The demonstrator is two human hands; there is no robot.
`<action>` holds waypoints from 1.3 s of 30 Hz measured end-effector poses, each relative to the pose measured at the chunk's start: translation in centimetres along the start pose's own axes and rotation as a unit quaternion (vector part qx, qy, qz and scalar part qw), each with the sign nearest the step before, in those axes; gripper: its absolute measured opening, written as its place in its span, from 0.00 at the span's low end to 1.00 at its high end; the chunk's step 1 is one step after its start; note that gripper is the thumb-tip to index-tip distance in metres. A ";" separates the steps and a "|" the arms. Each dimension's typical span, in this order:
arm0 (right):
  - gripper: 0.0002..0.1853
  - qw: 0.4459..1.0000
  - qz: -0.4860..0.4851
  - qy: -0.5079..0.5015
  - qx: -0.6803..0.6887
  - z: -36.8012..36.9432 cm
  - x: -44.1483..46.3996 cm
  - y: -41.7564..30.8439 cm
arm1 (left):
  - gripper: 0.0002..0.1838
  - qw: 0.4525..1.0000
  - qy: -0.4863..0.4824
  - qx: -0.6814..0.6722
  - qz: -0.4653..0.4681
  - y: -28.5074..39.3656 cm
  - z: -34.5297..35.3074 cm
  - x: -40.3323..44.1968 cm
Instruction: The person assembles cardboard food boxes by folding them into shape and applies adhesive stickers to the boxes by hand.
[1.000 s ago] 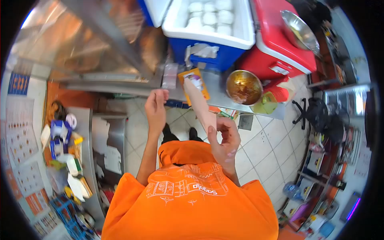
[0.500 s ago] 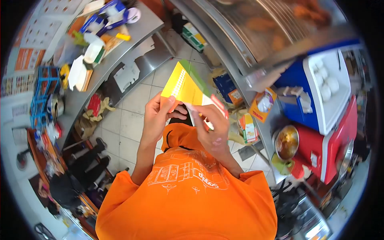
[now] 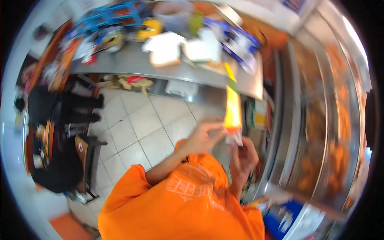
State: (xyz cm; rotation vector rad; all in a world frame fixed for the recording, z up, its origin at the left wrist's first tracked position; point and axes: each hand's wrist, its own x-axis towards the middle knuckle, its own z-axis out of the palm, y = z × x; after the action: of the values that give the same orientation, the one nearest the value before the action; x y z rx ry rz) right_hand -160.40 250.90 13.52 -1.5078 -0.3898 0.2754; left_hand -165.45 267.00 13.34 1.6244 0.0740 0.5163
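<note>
A yellow, green and orange folded card stands upright between my two hands, seen nearly edge-on and blurred. My left hand pinches its lower left edge with thumb and fingers. My right hand is closed on a whitish flap at the card's lower end. Beyond the card's top lies the metal counter, with white open boxes and blue packaging on it.
A glass display case with orange-brown food runs along the right. A blue cooler is at lower right. Blue plastic racks stand at the back. Two dark-clothed people are at the left. Pale floor tiles show below the counter.
The view has swung left, from the coolers to the counter with boxes. My left hand, empty at first, now grips the card too. The card has turned from showing its face to nearly edge-on.
</note>
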 end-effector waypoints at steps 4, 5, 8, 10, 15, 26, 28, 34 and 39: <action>0.04 0.996 -0.066 -0.038 -0.039 4.6 3.5 -0.1 | 0.11 0.996 0.082 -0.018 -0.012 -0.4 -4.3 0.8; 0.04 0.990 -0.113 -0.030 -0.076 5.3 4.3 0.2 | 0.12 0.997 0.067 -0.041 -0.005 -0.7 -5.2 0.9; 0.02 0.983 -0.118 -0.109 -0.092 6.4 5.9 0.3 | 0.14 0.989 0.076 -0.126 -0.029 -0.8 -6.8 0.7; 0.02 0.977 -0.109 -0.164 -0.078 6.6 6.9 1.0 | 0.13 0.981 0.093 -0.163 -0.049 -1.4 -7.9 0.4; 0.03 0.964 -0.049 -0.261 -0.010 7.7 8.8 1.3 | 0.12 0.970 0.106 -0.213 -0.042 -1.8 -9.3 -0.4; 0.06 0.938 -0.209 -0.221 -0.168 11.6 9.8 0.7 | 0.11 0.989 0.147 0.026 -0.025 0.4 -9.8 0.2; 0.05 0.958 -0.214 -0.165 -0.092 11.9 9.9 2.0 | 0.12 0.986 0.165 0.035 -0.007 1.1 -8.8 0.9; 0.03 0.979 -0.147 -0.127 -0.064 13.8 8.8 2.1 | 0.11 0.972 0.229 0.052 -0.026 1.5 -8.9 2.1; 0.01 0.960 -0.150 -0.181 -0.152 13.2 9.2 2.6 | 0.07 0.953 0.287 0.088 -0.035 -0.3 -8.9 1.6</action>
State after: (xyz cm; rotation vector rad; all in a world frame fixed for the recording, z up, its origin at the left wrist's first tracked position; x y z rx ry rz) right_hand -157.37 266.84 11.91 -1.6711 -0.9796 0.2577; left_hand -167.27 275.82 13.81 1.5901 0.6241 0.9364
